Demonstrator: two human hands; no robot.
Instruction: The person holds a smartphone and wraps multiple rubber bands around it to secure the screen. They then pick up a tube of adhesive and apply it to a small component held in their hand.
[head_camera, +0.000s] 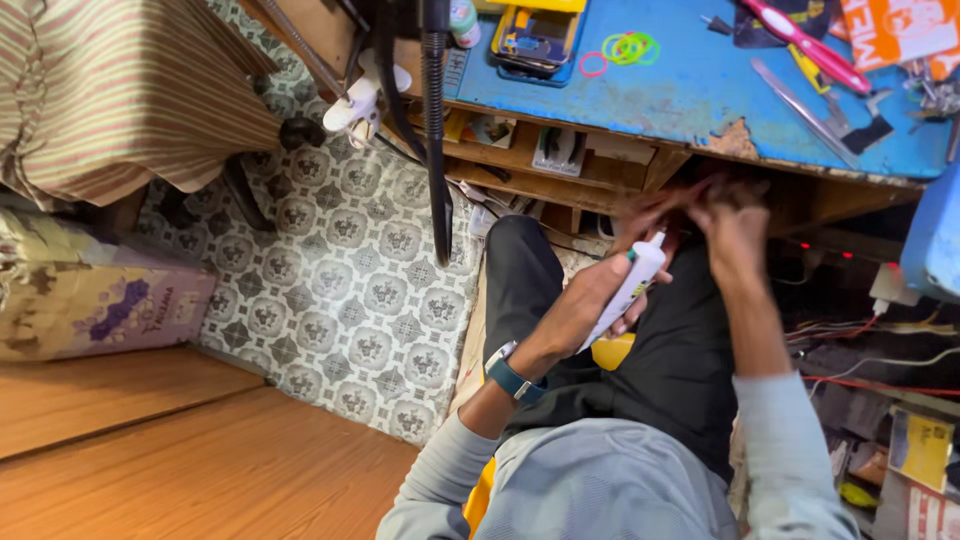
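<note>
- Head view: the left hand (590, 300) is gripping a white tube (628, 290), fingers wrapped round it, tip pointing up, over the lap just below the bench (680, 90) edge.
- The right hand (735, 235) is blurring beside the tube's tip; I cannot tell whether its fingers are spread or pinching.
- Both hands are working in the tight gap between knees and the chipped blue bench edge, with shelves (540, 165) just behind.
- Open room is lying to the left: patterned mat (340, 280), then wooden floor (180, 450).
- Pink scissors (805, 45) and coloured rings (625, 48) are lying on the bench, well apart from the hands.
</note>
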